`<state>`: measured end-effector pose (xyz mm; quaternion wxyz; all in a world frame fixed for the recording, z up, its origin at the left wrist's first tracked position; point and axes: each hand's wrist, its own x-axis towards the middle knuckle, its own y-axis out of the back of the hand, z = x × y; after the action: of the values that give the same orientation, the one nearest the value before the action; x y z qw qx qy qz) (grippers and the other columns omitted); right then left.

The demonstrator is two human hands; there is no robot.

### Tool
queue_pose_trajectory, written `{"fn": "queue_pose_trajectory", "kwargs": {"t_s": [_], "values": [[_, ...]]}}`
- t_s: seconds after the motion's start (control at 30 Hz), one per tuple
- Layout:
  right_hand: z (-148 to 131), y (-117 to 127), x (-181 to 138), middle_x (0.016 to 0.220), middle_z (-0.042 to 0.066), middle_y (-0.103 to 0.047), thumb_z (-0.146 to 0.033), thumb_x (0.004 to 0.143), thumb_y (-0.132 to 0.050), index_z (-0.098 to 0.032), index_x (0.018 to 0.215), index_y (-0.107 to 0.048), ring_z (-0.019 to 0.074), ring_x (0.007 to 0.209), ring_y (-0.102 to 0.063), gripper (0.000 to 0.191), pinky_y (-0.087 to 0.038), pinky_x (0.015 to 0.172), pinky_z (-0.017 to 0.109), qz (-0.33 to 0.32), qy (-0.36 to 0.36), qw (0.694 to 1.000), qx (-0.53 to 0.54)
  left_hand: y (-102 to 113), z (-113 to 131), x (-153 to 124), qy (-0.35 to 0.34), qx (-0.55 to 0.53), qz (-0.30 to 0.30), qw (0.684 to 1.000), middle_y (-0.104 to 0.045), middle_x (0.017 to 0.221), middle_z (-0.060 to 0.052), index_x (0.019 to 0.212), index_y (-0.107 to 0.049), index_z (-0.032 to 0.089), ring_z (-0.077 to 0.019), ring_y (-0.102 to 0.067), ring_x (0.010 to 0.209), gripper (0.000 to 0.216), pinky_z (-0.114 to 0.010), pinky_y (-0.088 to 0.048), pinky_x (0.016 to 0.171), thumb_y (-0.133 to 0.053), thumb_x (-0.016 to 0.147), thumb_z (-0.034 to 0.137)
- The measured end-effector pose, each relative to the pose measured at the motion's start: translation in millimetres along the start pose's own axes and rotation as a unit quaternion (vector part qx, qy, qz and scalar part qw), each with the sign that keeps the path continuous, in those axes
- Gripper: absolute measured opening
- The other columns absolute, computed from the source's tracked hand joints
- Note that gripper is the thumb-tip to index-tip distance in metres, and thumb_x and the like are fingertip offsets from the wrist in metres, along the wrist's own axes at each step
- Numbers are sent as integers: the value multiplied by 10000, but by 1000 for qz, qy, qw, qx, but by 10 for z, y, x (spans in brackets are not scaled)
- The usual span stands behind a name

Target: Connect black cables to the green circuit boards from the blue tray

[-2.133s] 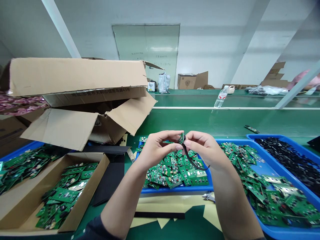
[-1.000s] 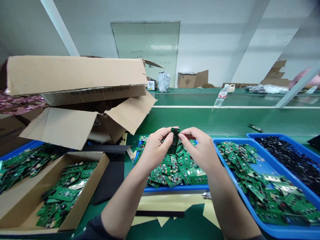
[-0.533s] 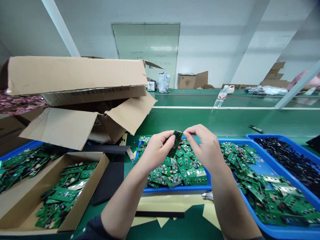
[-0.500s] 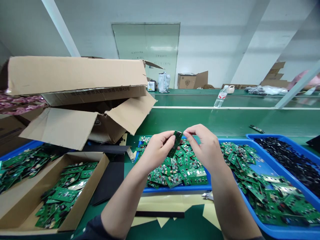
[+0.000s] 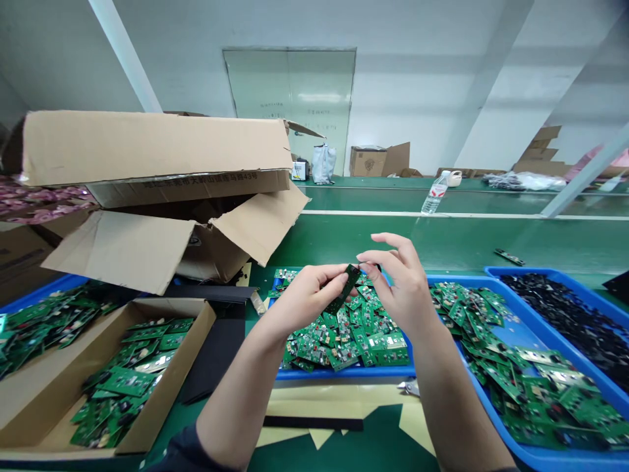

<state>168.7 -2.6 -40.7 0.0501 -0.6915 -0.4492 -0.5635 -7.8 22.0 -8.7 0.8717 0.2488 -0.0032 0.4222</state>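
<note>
My left hand (image 5: 314, 292) is closed around a narrow green circuit board (image 5: 345, 289), tilted with its upper end toward my right hand. Thumb and fingers grip its sides. My right hand (image 5: 398, 278) pinches a small black part (image 5: 377, 267) at the board's upper end, its other fingers raised and bent. Whether that part touches the board is hard to make out. Beneath both hands lies a blue tray (image 5: 339, 373) heaped with similar circuit boards (image 5: 344, 341).
On the right, one blue tray (image 5: 535, 455) holds more boards, another (image 5: 496, 270) small black parts. A cardboard box (image 5: 196, 367) of boards stands left, below large open cartons (image 5: 157, 147). Cutters (image 5: 409, 388) and a black strip (image 5: 314, 423) lie in front; a bottle (image 5: 435, 193) stands behind.
My right hand's outer fingers have lifted and spread, and a small black part now shows at its pinch. The board in my left hand has tilted slightly and moved a little lower.
</note>
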Motion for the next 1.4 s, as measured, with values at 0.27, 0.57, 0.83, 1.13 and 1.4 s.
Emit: {"fn": "queue_pose_trajectory", "kwargs": {"t_s": [0.27,0.57,0.83,1.13,1.4], "values": [[46,154,35,1148,116,-593,-213,874,-574,-234,1176,-577,249,1005,-613,303,-538,852,434,133,-18,991,3,20,-48,-15,-29,8,45,999,-698,966,-56,1260,-630,199,-170,-616,861,384,-272,-484,767,-512,906,289],[-129,127,20,752,28,-643,-196,872,-568,-212,759,-584,164,697,-598,115,-500,663,313,2,-56,994,95,3,-109,-10,-73,35,43,996,-665,1095,-93,1244,-631,212,-202,-621,984,376,-345,-522,872,-601,872,266],[-124,143,32,758,24,-653,-151,877,-554,-212,766,-580,164,723,-616,129,-494,689,312,-12,-15,993,116,-18,-90,1,-70,20,64,995,-681,1014,-84,1182,-673,196,-180,-646,906,330,-302,-547,798,-622,861,249],[-85,166,45,828,45,-670,-102,860,-568,-200,879,-634,159,764,-636,120,-530,679,299,-40,65,986,149,-31,-134,18,-118,26,120,985,-679,996,-71,1123,-691,197,-177,-651,900,301,-306,-572,779,-676,827,252],[-62,295,-27,735,20,-673,-255,900,-562,-206,922,-666,137,679,-647,117,-535,620,253,-82,-117,936,321,-44,-161,26,-232,84,193,950,-663,967,-57,1126,-654,201,-161,-639,877,283,-311,-573,800,-669,844,216]]}}
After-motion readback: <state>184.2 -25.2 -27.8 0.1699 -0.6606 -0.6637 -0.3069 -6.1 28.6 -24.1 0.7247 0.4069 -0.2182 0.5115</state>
